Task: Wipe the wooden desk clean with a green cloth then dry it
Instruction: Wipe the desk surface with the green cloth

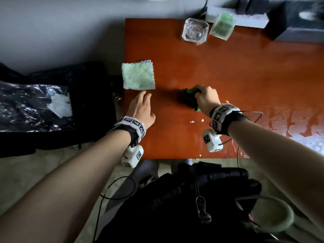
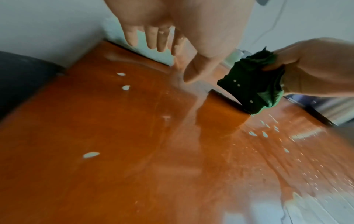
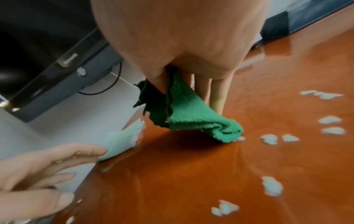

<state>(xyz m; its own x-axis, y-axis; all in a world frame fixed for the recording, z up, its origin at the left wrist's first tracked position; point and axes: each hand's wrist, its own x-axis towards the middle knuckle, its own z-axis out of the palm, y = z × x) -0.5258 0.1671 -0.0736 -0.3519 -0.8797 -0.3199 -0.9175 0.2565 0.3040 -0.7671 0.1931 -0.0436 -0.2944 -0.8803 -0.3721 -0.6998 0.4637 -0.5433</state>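
The right hand (image 1: 206, 99) grips a bunched dark green cloth (image 1: 190, 98), fingers curled around its upper folds, and the cloth's lower corner touches the wooden desk (image 1: 228, 71) near the middle of the top. In the right wrist view the cloth (image 3: 184, 115) hangs from between the fingers (image 3: 218, 97) and its tip meets the wet surface just beside a small pale scrap (image 3: 269, 138). The left hand (image 1: 142, 108) lies at about nine o'clock from the cloth, apart from it, fingers straight and spread and holding nothing, low over the desk's left edge; whether it touches the wood cannot be told. At twelve o'clock from that hand, just beyond the fingertips, a pale green square cloth (image 1: 138, 75) lies flat at the desk's left edge. More pale scraps dot the desk at five o'clock from the dark cloth. At the far edge, around one o'clock, stand a clear glass dish (image 1: 195, 30) and, just beside it, a small clear box with green contents (image 1: 222, 26). Streaks of water (image 1: 289, 123) shine toward four o'clock.
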